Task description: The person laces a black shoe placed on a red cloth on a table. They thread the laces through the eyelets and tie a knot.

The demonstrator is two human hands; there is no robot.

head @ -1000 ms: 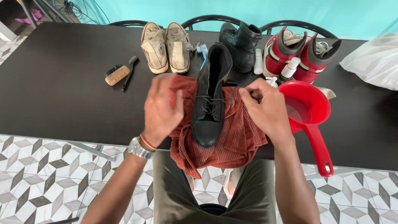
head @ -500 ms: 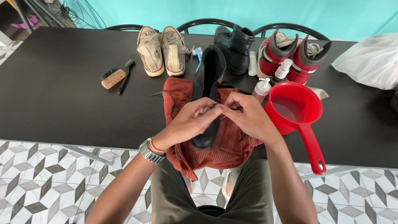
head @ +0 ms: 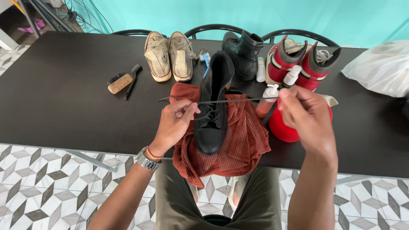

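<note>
Pinches a thin black lace [head: 238, 101] between thumb and fingertips of the left hand [head: 177, 117], closed just beside the boot's left flank, a short tail of lace poking out past the knuckles. Grips the other end in the right hand [head: 304, 113], fingers curled tight around it, raised above the red scoop [head: 281, 130]. Holds the lace taut and level between the two, straight across the open shaft of the black boot [head: 211, 127].

Keeps that boot lying on its sole along a rust-red cloth [head: 245, 147] at the near edge of the dark table [head: 64, 110], toe toward the body, shaft away. Looks, by judgement, part-way through the lacing work: upper part of the shaft gaping wide with no crossings visible there, a few crossings apparently in place lower down over the tongue, though too dark to count. Leaves nothing tied as far as visible.

Shows a pump bottle [head: 267, 99] just behind the right hand, a white spray bottle [head: 292, 76] past it. Further back, lined up untouched: a second black boot [head: 243, 53], a pair of worn beige shoes [head: 168, 55], a pair of red high-tops [head: 303, 63]. Off to the left, well apart, a wooden brush [head: 119, 83]; at the far right, a white plastic bag [head: 379, 70].
</note>
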